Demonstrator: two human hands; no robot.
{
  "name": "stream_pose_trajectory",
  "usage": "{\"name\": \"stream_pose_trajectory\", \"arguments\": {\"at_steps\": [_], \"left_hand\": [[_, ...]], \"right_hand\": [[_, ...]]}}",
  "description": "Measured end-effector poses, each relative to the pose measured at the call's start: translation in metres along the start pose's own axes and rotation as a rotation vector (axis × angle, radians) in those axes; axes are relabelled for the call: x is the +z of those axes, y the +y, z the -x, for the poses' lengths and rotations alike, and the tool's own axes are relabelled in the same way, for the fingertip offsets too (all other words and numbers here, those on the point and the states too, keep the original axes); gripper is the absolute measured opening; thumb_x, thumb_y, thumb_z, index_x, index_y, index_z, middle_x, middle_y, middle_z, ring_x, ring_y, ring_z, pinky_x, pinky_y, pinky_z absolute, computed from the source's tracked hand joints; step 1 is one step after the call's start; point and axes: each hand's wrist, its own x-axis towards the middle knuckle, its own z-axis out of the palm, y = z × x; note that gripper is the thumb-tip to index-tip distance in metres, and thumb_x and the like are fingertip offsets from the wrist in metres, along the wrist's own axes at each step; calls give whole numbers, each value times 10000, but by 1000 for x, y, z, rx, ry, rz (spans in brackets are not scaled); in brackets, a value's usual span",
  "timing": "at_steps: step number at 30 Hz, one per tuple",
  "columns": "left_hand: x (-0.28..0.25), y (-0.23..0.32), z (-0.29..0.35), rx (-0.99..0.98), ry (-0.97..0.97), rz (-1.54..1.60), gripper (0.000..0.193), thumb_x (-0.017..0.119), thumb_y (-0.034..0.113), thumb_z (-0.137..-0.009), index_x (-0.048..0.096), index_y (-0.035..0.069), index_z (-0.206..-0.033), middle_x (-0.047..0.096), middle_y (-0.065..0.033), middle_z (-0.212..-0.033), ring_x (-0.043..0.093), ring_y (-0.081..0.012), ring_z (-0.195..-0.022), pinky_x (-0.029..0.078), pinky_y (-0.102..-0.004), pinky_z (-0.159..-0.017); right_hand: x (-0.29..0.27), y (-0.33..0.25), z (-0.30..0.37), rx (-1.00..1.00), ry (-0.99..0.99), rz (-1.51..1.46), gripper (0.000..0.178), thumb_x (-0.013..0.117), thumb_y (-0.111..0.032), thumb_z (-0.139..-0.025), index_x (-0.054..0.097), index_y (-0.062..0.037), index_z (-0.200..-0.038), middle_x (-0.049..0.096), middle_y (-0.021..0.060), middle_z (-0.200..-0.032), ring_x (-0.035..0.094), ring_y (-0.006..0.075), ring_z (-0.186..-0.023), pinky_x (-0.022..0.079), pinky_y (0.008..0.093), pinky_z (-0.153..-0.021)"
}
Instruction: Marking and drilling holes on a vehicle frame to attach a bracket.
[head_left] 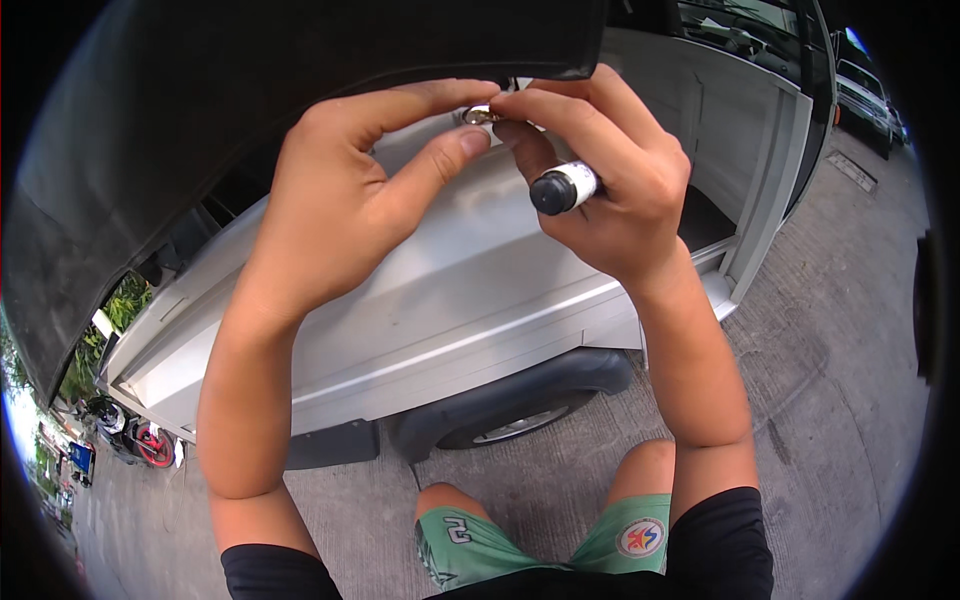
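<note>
Off at the far left, we see a small motorcycle [130, 437] with a red wheel. Above it spreads a broad black sheet [250, 90], smooth and faintly glossy, its lower edge curving toward the middle. Our left hand [345, 190] arches below that edge, thumb and forefinger pinching a metal piece [480, 115] near the top centre; it is small, rounded, bright and silvery with a warm glint, too covered for us to make out its full shape. Beneath stretches a pale, painted vehicle side [420, 310], ridged lengthwise, over a matte dark fender [525, 383] that arches round a road wheel [515, 428]. Our right hand [625, 175] is curled, its fingertips meeting the metal piece from the other side, while its fingers also grip a stubby cylinder [565, 187], black at the end and white behind. Further right, fine parallel grooves texture the grey concrete [800, 350], which runs up to a parked vehicle [865, 100].
</note>
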Motion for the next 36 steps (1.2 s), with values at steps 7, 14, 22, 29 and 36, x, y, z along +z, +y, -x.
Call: {"name": "stream_pose_trajectory", "arguments": {"at_steps": [7,14,22,29,36], "left_hand": [[24,-14,7,48,253,-241,259,813,24,-855,791,5,-1112,799,-119,-1118,761,-187,-1027,565,-291,-928],[35,-19,1,199,359,-264,202,803,-16,-844,808,5,-1044,810,-83,-1005,749,-138,-931,562,-263,-859],[44,-23,3,260,419,-354,215,814,-27,-818,806,-2,-1031,803,-48,-916,723,-97,-814,551,-238,-795],[46,-25,-3,298,492,-376,135,809,28,-787,800,10,-921,794,-69,-825,747,-162,-710,578,-293,-691],[40,-21,7,278,438,-458,164,826,-10,-781,800,-20,-943,802,-75,-853,744,-135,-760,555,-259,-748]], "right_hand": [[-5,8,3,43,-138,48,403,775,75,-649,793,-90,-1017,710,59,-994,746,201,-773,586,313,-630],[-14,16,1,6,-240,26,398,769,100,-760,755,-37,-1134,690,98,-1074,692,167,-778,555,278,-669],[-63,-35,52,571,-4,-766,339,521,-279,-1109,480,-13,-1315,616,132,-1041,552,166,-822,511,338,-769],[-82,-96,69,1031,291,-1481,395,399,-595,-1075,476,-214,-1143,495,66,-942,521,181,-745,512,390,-762],[-104,-128,68,1014,226,-1733,411,458,-475,-1117,521,-69,-1121,561,139,-999,565,196,-505,440,333,-426]]}}
